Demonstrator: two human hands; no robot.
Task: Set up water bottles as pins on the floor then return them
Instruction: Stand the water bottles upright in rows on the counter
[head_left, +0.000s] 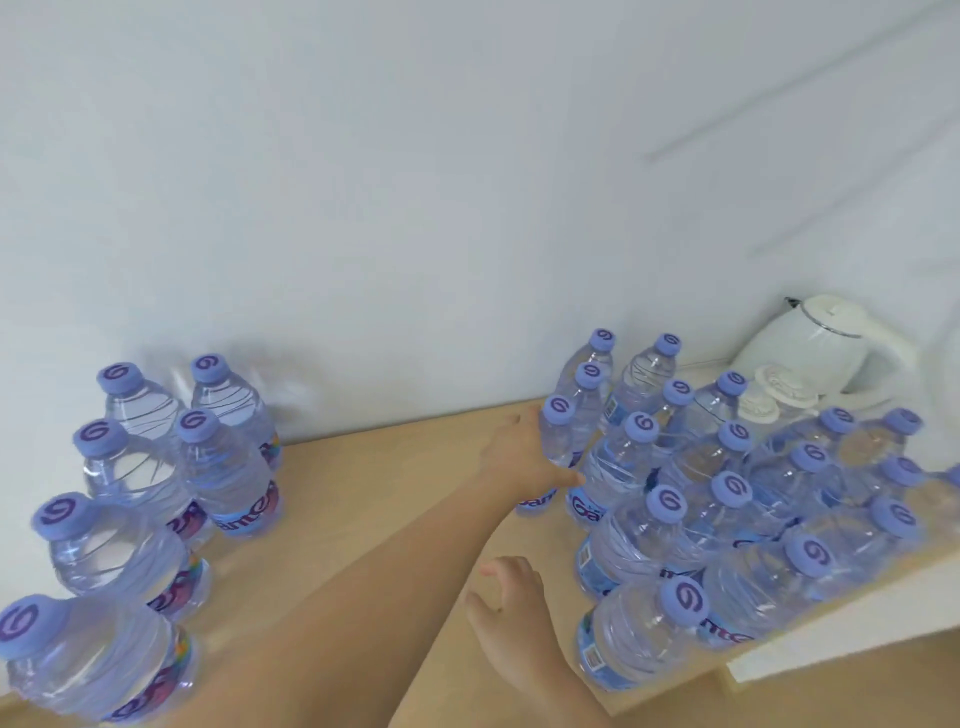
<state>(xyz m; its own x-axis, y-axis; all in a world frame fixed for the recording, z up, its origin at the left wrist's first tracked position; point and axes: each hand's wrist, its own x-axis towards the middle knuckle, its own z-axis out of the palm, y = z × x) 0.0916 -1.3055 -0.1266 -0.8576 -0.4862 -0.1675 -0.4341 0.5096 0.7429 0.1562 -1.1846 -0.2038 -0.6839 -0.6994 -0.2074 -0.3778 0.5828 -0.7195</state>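
Left hand reaching to the edge bottle of the right-hand cluster on the desk.

The left hand (524, 457) is stretching forward, its fingers (563, 475) lying fairly straight against the side of the nearest bottle (556, 441), which is standing upright, long axis vertical, at the left edge of the large cluster (753, 493); whether they are wrapping round it I cannot tell. The right hand (511, 608) is hovering lower and nearer the camera, fingers loosely apart, holding nothing, close to the front bottle (644, 634). A smaller group (156, 478) is standing well apart on the left. A white kettle (826, 348) is sitting behind by the wall.
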